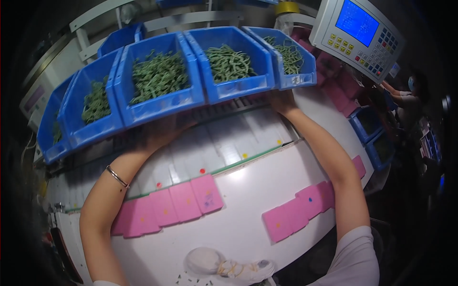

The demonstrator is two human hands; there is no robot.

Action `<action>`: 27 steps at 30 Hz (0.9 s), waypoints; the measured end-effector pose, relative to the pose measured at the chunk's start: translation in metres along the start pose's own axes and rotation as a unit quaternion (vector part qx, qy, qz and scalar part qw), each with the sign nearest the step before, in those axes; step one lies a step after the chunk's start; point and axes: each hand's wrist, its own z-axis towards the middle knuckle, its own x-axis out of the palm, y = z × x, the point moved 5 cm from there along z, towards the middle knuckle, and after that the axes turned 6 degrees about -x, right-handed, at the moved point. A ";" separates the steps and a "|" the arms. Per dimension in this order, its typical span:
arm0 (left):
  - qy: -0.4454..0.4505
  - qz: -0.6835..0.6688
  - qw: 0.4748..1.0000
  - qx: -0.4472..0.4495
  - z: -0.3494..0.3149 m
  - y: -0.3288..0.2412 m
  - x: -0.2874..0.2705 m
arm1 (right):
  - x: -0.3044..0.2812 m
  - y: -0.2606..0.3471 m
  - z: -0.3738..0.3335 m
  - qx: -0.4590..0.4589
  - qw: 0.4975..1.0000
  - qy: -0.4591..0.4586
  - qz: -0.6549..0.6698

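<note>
White table (243, 224), pink blocks (167, 209), white bundle (205, 260)

It's a factory workshop: row of 5 blue parts bins (162, 109), ctrl panel (359, 42) (screen (358, 22) lit), co-worker (408, 98).

A dim workroom (415, 214) around a broad, white, smooth-topped table (148, 252).
Beyond the table's far side stands a white frame of flat rails (224, 17), and toward the table's far left a pale, box-shaped cabinet (42, 86) with a dark panel (34, 98). Light leaves a glossy glare patch (238, 174) on the table's top, while to its right the room sinks into deep shadow.
</note>
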 end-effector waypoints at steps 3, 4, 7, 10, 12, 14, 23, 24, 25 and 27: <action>-0.017 0.087 0.994 0.060 0.022 -0.005 -0.002 | 0.022 -0.023 -0.001 0.050 0.988 0.030 0.146; -0.011 0.078 0.995 0.063 0.024 -0.005 -0.005 | 0.027 -0.024 0.001 0.038 0.979 0.015 0.201; -0.009 0.069 0.996 0.062 0.026 -0.008 -0.014 | 0.051 -0.036 0.003 0.148 0.947 0.077 0.274; 0.002 0.040 0.998 0.054 0.017 -0.010 -0.024 | 0.064 -0.044 0.011 0.167 0.937 0.089 0.294; 0.016 0.010 0.999 0.038 0.004 -0.012 -0.030 | 0.069 -0.052 0.017 0.175 0.933 0.093 0.302; 0.033 -0.016 0.999 0.024 -0.010 -0.014 -0.036 | 0.071 -0.058 0.020 0.184 0.928 0.097 0.310; 0.080 -0.117 0.990 -0.013 -0.036 -0.031 -0.045 | 0.054 -0.076 -0.012 0.217 0.911 0.112 0.333; 0.079 -0.130 0.988 -0.010 -0.033 -0.034 -0.045 | 0.050 -0.077 -0.018 0.222 0.909 0.116 0.333; 0.078 -0.144 0.987 -0.005 -0.029 -0.037 -0.045 | 0.047 -0.079 -0.022 0.227 0.907 0.118 0.334; 0.065 -0.166 0.984 0.013 -0.013 -0.045 -0.042 | 0.043 -0.082 -0.030 0.234 0.905 0.121 0.335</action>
